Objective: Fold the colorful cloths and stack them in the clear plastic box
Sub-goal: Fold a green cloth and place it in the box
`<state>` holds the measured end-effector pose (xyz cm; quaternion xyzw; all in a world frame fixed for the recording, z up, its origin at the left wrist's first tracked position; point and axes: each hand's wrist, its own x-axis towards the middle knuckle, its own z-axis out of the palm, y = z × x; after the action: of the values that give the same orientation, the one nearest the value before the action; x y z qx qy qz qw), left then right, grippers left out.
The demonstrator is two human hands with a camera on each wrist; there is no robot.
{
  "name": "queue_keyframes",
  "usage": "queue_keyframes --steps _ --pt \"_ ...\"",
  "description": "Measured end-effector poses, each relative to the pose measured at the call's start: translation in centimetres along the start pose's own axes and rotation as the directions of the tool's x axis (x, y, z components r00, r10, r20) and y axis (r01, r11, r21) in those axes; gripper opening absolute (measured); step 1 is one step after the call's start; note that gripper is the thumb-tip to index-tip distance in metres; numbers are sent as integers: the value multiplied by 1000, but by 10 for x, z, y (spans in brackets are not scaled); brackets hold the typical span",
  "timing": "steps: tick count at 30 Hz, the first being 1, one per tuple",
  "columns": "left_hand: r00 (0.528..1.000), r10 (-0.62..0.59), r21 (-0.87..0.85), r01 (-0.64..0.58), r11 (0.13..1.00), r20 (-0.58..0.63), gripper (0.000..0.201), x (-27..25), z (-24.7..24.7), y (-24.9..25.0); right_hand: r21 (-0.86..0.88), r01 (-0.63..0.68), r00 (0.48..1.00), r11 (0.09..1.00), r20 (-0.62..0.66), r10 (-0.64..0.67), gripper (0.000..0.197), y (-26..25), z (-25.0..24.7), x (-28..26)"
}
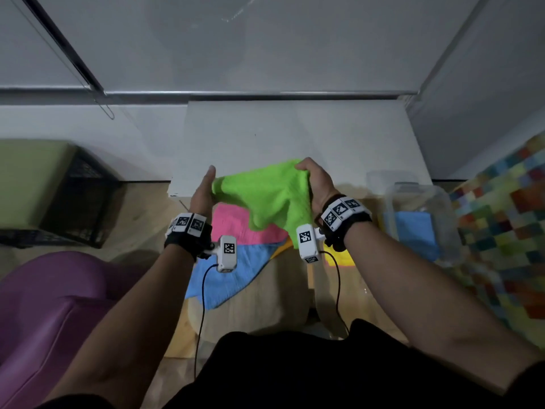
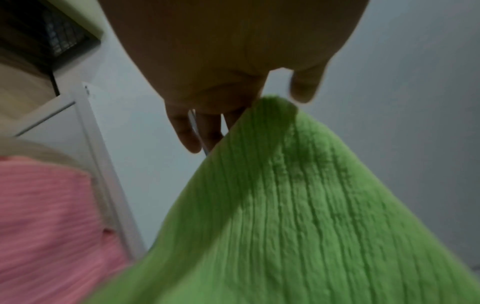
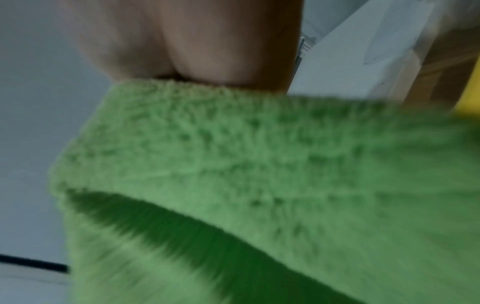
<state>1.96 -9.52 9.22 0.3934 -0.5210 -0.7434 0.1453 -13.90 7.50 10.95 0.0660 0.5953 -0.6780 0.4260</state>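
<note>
Purple upholstery (image 1: 44,305) fills the near left, with a dark crate (image 1: 85,199) beyond it. Moving rightward, the left hand (image 1: 203,190) pinches one corner of the green cloth (image 1: 265,196) between thumb and fingers, the other fingers fairly straight in the left wrist view. That cloth hangs in the air between both hands, above the near edge of the white tabletop (image 1: 295,134), its lower part drooping over the pile below: a pink cloth (image 1: 233,222), a blue cloth (image 1: 233,276), and yellow (image 1: 336,255) showing beside it. The right hand (image 1: 317,184) is curled round the opposite top corner, gripping it; the right wrist view is blurred, so the exact finger placement is hard to read. Farther right sits the clear plastic box (image 1: 442,208), seemingly with a folded blue piece (image 1: 415,231) already inside. The step in hand looks like spreading the green cloth out for its first fold. Next it probably needs laying flat on the tabletop, corners squared, before halving.
</note>
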Motion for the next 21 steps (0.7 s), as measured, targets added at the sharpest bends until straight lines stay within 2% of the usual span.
queue_keyframes --steps 1,3,9,12,14,17,19,21 --pt "995 -36 6 36 999 94 58 -5 8 -7 4 7 1000 1000 13 -7 29 -7 0 -5" --pt "975 -116 46 109 993 189 54 -9 17 -25 -4 7 1000 1000 28 -7 29 -15 -5 -8" --pt "975 -209 286 181 941 73 69 -7 33 -86 92 12 994 996 112 -22 12 -29 -15 -19" --pt "906 -421 268 398 877 31 23 -6 40 -111 172 23 988 985 148 -49 14 -34 -20 -23" --pt "873 -487 204 471 858 34 22 -7 48 -121 203 29 982 979 178 -66 14 -37 -21 -26" --pt "893 -439 93 430 898 104 26 -14 66 -117 224 22 975 974 211 -71 15 -40 -25 -30" --pt "915 -379 -17 385 923 135 17 -17 76 -103 217 15 978 976 202 -60 20 -40 -31 -30" --pt "933 -319 -133 342 930 168 18 -17 86 -88 203 29 983 979 171 -64 20 -40 -40 -31"
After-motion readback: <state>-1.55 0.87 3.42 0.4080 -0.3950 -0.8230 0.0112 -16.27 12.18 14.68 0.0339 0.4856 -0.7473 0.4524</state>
